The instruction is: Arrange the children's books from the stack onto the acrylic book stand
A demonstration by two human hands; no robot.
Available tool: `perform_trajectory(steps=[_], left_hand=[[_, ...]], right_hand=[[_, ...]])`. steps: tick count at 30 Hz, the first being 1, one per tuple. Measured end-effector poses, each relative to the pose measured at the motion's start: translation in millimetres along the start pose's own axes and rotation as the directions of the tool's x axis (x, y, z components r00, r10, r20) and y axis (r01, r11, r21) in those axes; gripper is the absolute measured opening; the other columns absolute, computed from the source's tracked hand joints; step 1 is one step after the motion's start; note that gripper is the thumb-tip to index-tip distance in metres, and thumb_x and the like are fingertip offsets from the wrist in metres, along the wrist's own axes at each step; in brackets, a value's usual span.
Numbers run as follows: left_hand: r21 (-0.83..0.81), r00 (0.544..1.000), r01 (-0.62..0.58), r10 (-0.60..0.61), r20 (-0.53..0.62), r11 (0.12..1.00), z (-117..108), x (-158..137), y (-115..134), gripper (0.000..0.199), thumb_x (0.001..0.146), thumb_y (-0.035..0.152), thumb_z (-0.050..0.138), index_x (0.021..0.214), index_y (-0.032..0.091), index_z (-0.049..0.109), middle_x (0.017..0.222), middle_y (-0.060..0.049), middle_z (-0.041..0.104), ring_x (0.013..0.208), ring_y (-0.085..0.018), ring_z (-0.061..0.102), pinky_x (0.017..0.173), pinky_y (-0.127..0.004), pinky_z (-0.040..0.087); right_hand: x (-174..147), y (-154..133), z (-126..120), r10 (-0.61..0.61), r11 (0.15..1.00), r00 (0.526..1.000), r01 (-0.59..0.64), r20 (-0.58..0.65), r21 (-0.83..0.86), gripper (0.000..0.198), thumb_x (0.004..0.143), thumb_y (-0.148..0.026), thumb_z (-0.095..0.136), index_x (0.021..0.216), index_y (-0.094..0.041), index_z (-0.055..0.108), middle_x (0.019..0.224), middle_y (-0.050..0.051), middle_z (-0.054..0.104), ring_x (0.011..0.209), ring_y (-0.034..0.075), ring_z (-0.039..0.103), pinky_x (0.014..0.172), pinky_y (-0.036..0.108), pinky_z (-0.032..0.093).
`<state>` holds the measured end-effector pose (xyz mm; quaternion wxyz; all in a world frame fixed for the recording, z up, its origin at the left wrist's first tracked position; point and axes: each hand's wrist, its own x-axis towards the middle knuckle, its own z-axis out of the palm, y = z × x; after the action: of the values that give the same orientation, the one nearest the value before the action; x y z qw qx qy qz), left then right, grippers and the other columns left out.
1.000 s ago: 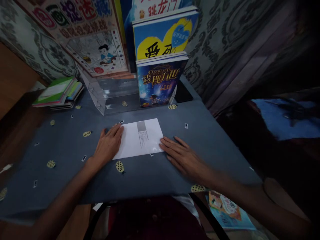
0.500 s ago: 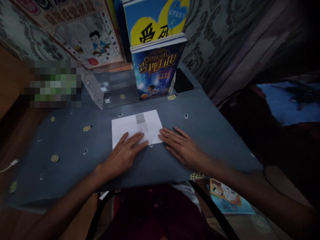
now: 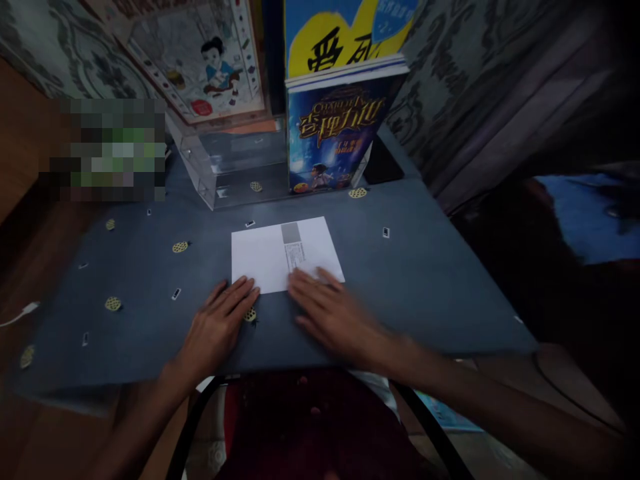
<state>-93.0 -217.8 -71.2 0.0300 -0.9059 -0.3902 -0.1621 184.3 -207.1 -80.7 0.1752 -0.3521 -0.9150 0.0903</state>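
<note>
A white sheet of paper or card (image 3: pixel 265 257), with a grey block and small print near its middle, lies flat on the dark blue-grey tablecloth (image 3: pixel 425 287). Whether it is folded I cannot tell. My left hand (image 3: pixel 215 323) rests flat, fingers stretched out, its fingertips on the near left corner of the sheet. Lying over the near edge, right of the print, is my right hand (image 3: pixel 330 310), slightly blurred, with its fingers extended. Neither hand grips anything.
Behind the sheet stands a clear plastic book rack (image 3: pixel 215 180) holding a blue book (image 3: pixel 335 133), a yellow-and-blue book (image 3: pixel 325 40) and a picture book (image 3: pixel 200 60). A black phone (image 3: pixel 384 163) lies beside it. At the left edge is a white cable plug (image 3: pixel 30 308).
My left hand has slid left to the sheet's near left corner. My right hand has moved left from the right edge onto the near edge. The view has shifted a little.
</note>
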Motion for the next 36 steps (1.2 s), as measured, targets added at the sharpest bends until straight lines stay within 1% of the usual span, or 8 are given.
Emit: perform_trajectory(steps=[2,6,16,20,23,27,31,36], left_hand=[[0.02,1.0,-0.003,0.003,-0.001,1.0,1,1,2,0.056,0.092,-0.003,0.039,0.142,0.019,0.052,0.14,-0.011,0.063,0.132,-0.025,0.058,0.109,-0.05,0.05],[0.05,1.0,-0.015,0.015,0.002,0.999,2,1,1,0.054,0.092,-0.004,0.038,0.139,0.017,0.054,0.14,-0.012,0.063,0.131,-0.025,0.059,0.107,-0.05,0.051],[-0.045,0.999,0.033,-0.035,-0.04,0.998,3,0,-1,0.057,0.091,-0.005,0.041,0.141,0.021,0.053,0.137,-0.01,0.065,0.131,-0.023,0.06,0.107,-0.052,0.052],[-0.069,0.991,0.064,-0.072,-0.116,0.996,5,-6,-3,0.051,0.093,-0.001,0.043,0.138,0.021,0.056,0.131,-0.011,0.069,0.126,-0.024,0.063,0.106,-0.05,0.054],[-0.029,0.989,0.092,-0.094,-0.112,0.995,2,-5,-1,0.044,0.094,0.0,0.044,0.13,0.018,0.061,0.127,-0.012,0.07,0.123,-0.025,0.065,0.105,-0.05,0.054],[0.069,0.997,0.081,-0.081,-0.002,0.994,-3,13,8,0.028,0.097,0.009,0.046,0.118,0.011,0.064,0.125,-0.016,0.07,0.122,-0.029,0.064,0.109,-0.053,0.048],[0.092,0.989,0.015,-0.029,0.148,0.996,3,40,15,0.033,0.102,0.025,0.046,0.129,0.011,0.058,0.139,-0.019,0.061,0.132,-0.032,0.056,0.111,-0.054,0.044],[0.032,0.936,-0.048,0.034,0.349,0.998,7,66,17,0.044,0.098,0.01,0.041,0.14,0.014,0.048,0.146,-0.018,0.055,0.143,-0.034,0.045,0.111,-0.052,0.042]], right_hand=[[17,-19,4,-0.072,0.997,0.995,0.07,0.069,0.035,0.051,0.103,-0.032,0.048,0.144,-0.001,0.049,0.151,0.021,0.05,0.147,0.03,0.039,0.121,0.051,0.035],[24,-29,9,-0.056,0.997,0.994,0.051,0.096,0.058,0.057,0.102,-0.033,0.052,0.144,0.004,0.046,0.153,0.025,0.045,0.148,0.032,0.036,0.122,0.048,0.033],[-44,11,1,0.11,0.994,0.993,-0.11,-0.032,0.017,0.061,0.105,-0.026,0.043,0.161,-0.016,0.021,0.156,0.016,0.044,0.148,0.027,0.036,0.12,0.053,0.037],[-51,15,-1,0.122,0.992,0.991,-0.122,-0.044,0.01,0.061,0.105,-0.028,0.043,0.161,-0.021,0.02,0.156,0.011,0.046,0.146,0.026,0.039,0.119,0.053,0.039],[-50,15,0,0.108,0.994,0.992,-0.109,-0.063,0.002,0.06,0.105,-0.027,0.043,0.16,-0.021,0.022,0.155,0.011,0.047,0.146,0.026,0.04,0.118,0.053,0.039],[-49,14,-1,0.094,0.995,0.993,-0.095,-0.075,-0.017,0.058,0.104,-0.026,0.046,0.158,-0.016,0.028,0.153,0.014,0.05,0.145,0.027,0.041,0.117,0.053,0.04],[-49,12,-4,0.084,0.994,0.994,-0.089,-0.076,-0.069,0.05,0.103,-0.025,0.046,0.15,-0.011,0.042,0.149,0.016,0.054,0.142,0.028,0.047,0.114,0.053,0.044],[-38,11,-21,0.088,0.993,0.992,-0.094,-0.086,-0.072,0.037,0.103,-0.024,0.044,0.136,-0.015,0.058,0.133,0.013,0.068,0.125,0.027,0.061,0.106,0.053,0.05]])
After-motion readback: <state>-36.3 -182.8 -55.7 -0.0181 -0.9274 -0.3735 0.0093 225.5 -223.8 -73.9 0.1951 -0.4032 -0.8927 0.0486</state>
